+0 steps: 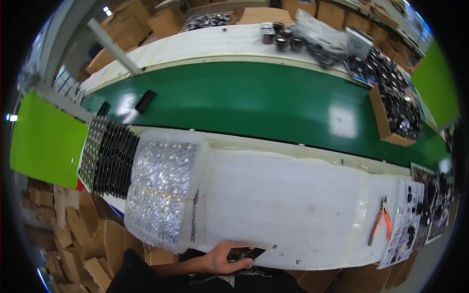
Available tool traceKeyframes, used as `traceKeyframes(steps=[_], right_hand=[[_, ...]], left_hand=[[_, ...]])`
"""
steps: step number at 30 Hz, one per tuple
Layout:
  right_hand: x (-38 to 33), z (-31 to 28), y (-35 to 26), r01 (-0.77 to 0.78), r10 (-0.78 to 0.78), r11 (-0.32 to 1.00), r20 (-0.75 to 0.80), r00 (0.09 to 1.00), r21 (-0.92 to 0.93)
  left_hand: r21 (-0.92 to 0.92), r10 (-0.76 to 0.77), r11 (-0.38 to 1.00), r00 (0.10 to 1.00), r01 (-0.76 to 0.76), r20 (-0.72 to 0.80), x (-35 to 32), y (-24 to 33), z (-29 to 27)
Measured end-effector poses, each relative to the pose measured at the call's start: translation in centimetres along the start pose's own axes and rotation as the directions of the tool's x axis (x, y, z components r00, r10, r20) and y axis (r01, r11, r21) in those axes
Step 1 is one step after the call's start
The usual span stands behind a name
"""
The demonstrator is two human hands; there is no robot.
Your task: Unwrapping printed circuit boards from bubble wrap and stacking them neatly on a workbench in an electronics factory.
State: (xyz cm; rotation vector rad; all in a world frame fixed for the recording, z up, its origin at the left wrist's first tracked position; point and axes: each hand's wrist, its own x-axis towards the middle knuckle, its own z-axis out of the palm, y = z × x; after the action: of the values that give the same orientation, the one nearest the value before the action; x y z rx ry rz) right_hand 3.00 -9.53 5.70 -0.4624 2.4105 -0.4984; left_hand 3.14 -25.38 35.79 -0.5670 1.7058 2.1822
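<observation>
One hand is in view at the lower edge of the white bench, entering from the lower left on a dark sleeve; which of the person's hands it is cannot be told with certainty, though it reads as the left, and the other hand is out of view. This hand is closed in a grasp on a small flat black part, pinched between thumb and fingers, the part projecting toward the right just over the bench's near edge. To the left of the hand, a clear plastic bag of small shiny pieces lies on the bench, and just beyond it stands a row of black trays, touching or nearly touching the bag. At the bench's right end lie orange-handled pliers, well apart from the hand, beside printed sheets. Behind the bench runs a green conveyor belt carrying a black object at its left. A cardboard box of dark parts sits at the belt's right.
</observation>
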Motion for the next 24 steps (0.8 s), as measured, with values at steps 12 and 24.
traceKeyframes(steps=[12, 24], right_hand=[[0.5, -2.1, 0.0, 0.035, -0.038, 0.999, -0.067, 0.997, -0.040], [1.4, -5.6, -1.0, 0.030, -0.034, 0.999, -0.107, 0.994, -0.037]], left_hand=[[0.318, 0.320, 0.882, 0.937, -0.349, 0.142, 1.0, -1.4, -1.4], [0.223, 0.418, 0.885, 0.908, -0.409, 0.003, 1.2, -1.8, -0.7]])
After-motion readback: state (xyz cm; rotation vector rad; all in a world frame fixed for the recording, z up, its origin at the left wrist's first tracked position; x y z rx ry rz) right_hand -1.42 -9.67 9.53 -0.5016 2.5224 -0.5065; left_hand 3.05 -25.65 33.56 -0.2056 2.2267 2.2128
